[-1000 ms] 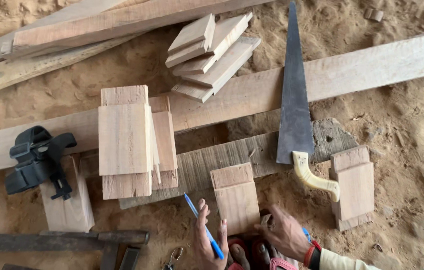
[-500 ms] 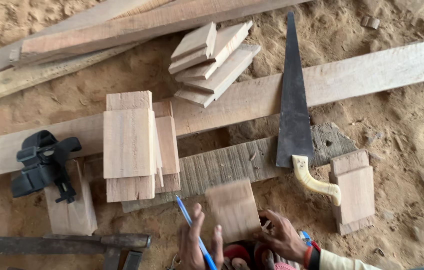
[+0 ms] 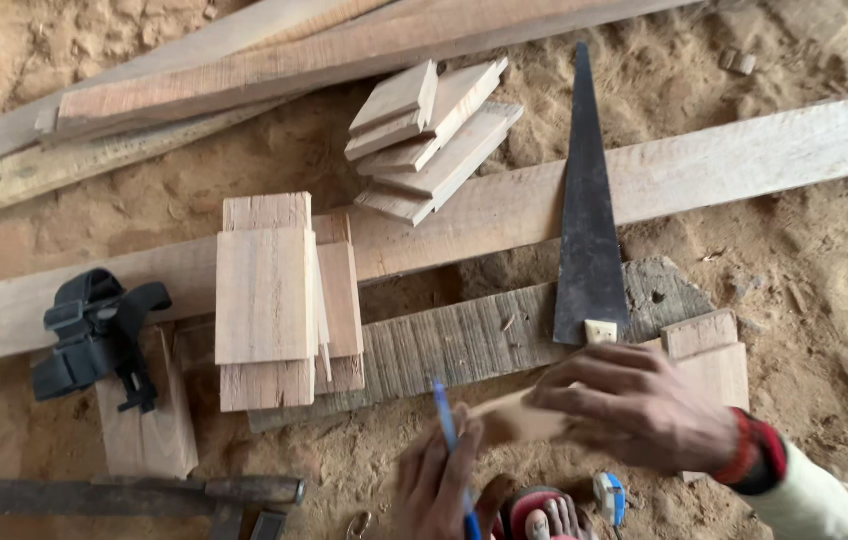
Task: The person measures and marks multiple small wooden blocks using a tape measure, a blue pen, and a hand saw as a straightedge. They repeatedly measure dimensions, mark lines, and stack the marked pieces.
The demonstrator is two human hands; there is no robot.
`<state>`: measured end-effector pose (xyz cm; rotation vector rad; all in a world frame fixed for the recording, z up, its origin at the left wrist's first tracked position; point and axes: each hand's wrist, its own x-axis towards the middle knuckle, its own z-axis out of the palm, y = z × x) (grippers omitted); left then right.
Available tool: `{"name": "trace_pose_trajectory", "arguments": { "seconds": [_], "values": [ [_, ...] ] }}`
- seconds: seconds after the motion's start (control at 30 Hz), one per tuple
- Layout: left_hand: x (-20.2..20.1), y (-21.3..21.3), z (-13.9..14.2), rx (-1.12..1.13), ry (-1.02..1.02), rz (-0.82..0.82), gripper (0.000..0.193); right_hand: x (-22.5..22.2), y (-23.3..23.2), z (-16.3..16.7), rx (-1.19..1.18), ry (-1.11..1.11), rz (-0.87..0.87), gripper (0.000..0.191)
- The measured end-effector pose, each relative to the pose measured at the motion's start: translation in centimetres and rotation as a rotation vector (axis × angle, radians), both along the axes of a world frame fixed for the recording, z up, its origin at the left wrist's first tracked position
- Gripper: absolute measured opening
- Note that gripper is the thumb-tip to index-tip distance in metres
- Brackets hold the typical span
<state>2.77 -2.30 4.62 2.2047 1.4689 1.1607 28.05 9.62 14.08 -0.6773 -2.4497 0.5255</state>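
My right hand (image 3: 644, 410) grip closed round small wood piece (image 3: 509, 420), left hand (image 3: 434, 480) grip pinching blue pen (image 3: 447, 425), handsaw (image 3: 587, 220) just beyond

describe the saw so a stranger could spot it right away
Find the long pale wooden plank crossing the sandy ground. Lying across it, right of the fanned stack of small wooden boards, is the dark tapered metal handsaw, the only dark metal blade among the wood pieces.

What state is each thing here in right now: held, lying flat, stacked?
Right hand: gripping small pale wooden board, lifted and tilted.
Left hand: holding blue pencil.
Dark-bladed handsaw: lying flat across long pale plank.
Short cut boards: stacked flat.
Fanned board pile: leaning, overlapped.
Black clamp: resting on wood block.
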Motion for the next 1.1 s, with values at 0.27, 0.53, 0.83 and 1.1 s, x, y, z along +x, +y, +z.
{"name": "trace_pose_trajectory", "arguments": {
  "seconds": [0.27, 0.53, 0.83, 1.1],
  "values": [
    [2.0, -2.1, -8.2, -0.329, -0.389, 0.195, 0.051, -2.4, 0.6, -3.9, -0.143, 0.046, -0.193, 0.065],
    [1.7, -1.4, -8.1, -0.394, -0.601, 0.176, 0.047, -2.2, -7.2, -13.1, -0.482, 0.211, -0.632, 0.059],
    [0.1, -2.0, -8.1, -0.738, -0.485, 0.264, 0.052, -1.8, -7.8, -14.8, -1.072, 0.073, -0.512, 0.063],
    [0.3, -2.2, -8.7, -0.652, -0.283, 0.329, 0.05, -2.0, -7.8, -15.0, -0.972, 0.052, -0.508, 0.054]
  ]
}}
